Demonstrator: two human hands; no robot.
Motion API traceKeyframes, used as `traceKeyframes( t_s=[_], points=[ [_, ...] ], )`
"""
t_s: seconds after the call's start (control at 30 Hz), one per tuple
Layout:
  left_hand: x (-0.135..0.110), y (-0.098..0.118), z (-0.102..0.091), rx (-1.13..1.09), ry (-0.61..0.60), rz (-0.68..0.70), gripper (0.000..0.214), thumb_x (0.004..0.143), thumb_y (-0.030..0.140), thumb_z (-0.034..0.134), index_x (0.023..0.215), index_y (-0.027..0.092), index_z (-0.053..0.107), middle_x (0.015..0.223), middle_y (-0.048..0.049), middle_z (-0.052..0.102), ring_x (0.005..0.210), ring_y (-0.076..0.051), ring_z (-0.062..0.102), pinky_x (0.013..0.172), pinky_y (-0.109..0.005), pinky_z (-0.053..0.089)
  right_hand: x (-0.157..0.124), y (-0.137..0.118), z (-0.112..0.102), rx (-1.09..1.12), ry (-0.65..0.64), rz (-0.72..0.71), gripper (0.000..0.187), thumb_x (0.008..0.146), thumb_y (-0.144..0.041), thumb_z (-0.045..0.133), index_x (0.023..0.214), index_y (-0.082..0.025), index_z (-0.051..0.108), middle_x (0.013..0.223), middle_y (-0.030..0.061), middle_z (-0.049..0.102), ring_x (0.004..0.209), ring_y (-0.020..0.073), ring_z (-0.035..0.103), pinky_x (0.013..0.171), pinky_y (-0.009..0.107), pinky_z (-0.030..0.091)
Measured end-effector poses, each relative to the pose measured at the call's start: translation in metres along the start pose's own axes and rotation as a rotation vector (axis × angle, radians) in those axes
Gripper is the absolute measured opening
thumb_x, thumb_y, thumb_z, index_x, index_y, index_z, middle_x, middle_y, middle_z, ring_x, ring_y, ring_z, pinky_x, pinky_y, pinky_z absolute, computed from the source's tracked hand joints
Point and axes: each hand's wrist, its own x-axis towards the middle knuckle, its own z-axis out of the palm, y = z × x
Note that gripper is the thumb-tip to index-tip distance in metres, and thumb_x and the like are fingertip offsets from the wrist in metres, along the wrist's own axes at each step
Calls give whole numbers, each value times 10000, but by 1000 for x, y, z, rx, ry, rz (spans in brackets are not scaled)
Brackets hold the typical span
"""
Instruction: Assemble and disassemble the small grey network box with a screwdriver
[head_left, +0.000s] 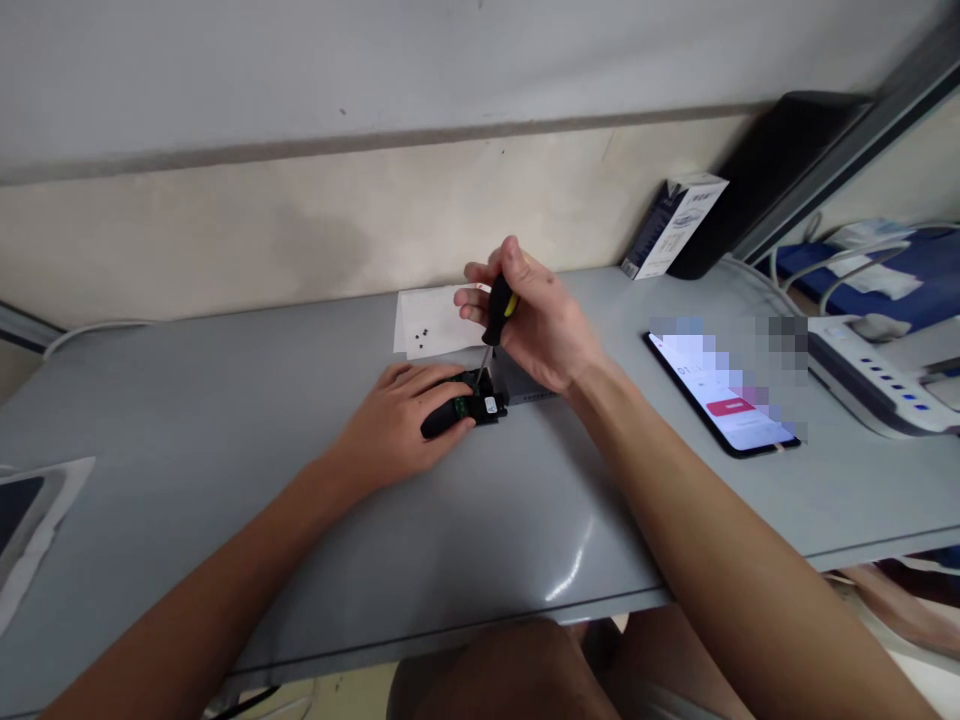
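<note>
My left hand (pixel 411 415) is closed around a small black device (pixel 487 408) lying on the grey table. Its casing is opened up, showing bits of green circuit board and a small white label. In my right hand (pixel 540 310) is a screwdriver (pixel 500 308) with a black and yellow handle, held steeply tilted. Its thin metal shaft points down into the device beside my left fingertips; the tip itself is hard to make out. A dark grey flat object (pixel 525 385) lies under my right hand, partly hidden by it. Behind the hands, white paper (pixel 442 335) carries several tiny black pieces, perhaps screws.
To the right lies a lit phone (pixel 720 400), next to a white power strip (pixel 874 375) with cables. At the back right, a small carton (pixel 673 225) leans near a tall black object (pixel 765 180). A white-edged item (pixel 56 520) sits at the left. The wall borders the table's back.
</note>
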Motion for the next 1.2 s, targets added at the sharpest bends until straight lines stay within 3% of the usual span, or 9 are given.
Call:
traceKeyframes(
  t_s=[0.2,0.3,0.43,0.67,0.83,0.93,1.03,1.1,1.2],
  points=[
    [-1,-1,2,12,31,10,292,1040,379,566,1217,227,741,1344,-87,738,1225,-254,702,1097,-425,469,1,3,-1,-11,83,11,599,819,-732,742,740,-256,387,582,-98,324,447,68,286,427,237,298],
    [-1,-1,2,19,18,0,294,1042,384,562,1224,237,740,1353,-82,734,1245,-252,692,1110,-425,462,2,-2,-1,23,13,47,556,873,-781,633,785,-249,495,613,-74,405,473,76,367,465,243,372],
    [0,-1,2,18,9,3,290,1037,376,562,1221,243,742,1365,-83,730,1253,-258,688,1112,-436,460,3,-3,-4,-10,28,30,534,803,-746,743,820,-255,533,727,-43,544,632,109,582,580,258,497],
    [0,-1,-5,102,-37,36,312,1057,383,536,1244,248,745,1343,-97,736,1224,-285,696,1083,-463,467,-1,11,-4,-324,155,-145,465,846,-644,770,865,-271,494,695,-61,511,678,119,591,621,257,499],
    [-1,0,-9,126,-99,69,342,1077,367,499,1290,232,730,1357,-124,721,1244,-307,686,1092,-490,470,0,-43,24,-393,66,-353,173,1048,-433,589,979,-284,533,770,-31,568,719,133,624,628,271,514],
    [-3,-7,-18,67,-135,38,344,1062,375,528,1333,262,707,1455,-109,667,1317,-304,647,1153,-507,443,-1,-86,24,-684,25,-487,39,1050,-249,574,1041,-244,611,855,-29,569,731,100,535,733,255,502],
    [-8,-17,-37,-4,-188,-66,522,988,458,648,1487,315,597,1593,-99,548,1419,-323,568,1162,-483,470,-11,-92,-6,-1248,-302,-351,259,1014,-442,608,1140,-251,730,961,23,713,763,168,602,741,342,516],
    [-11,-21,-49,-36,-243,-125,662,927,525,717,1541,359,535,1579,-79,564,1422,-342,561,1115,-467,521,-23,-78,-35,-1538,-460,-109,595,834,-535,804,1349,-259,694,1262,90,727,892,250,694,755,378,522],
    [-12,-20,-59,-111,-274,-192,669,913,492,732,1536,351,534,1489,-58,645,1285,-312,666,1027,-410,582,-38,-57,-70,-1800,-531,131,740,780,-420,845,1481,-380,612,1388,68,688,749,219,722,608,330,459]
  ],
)
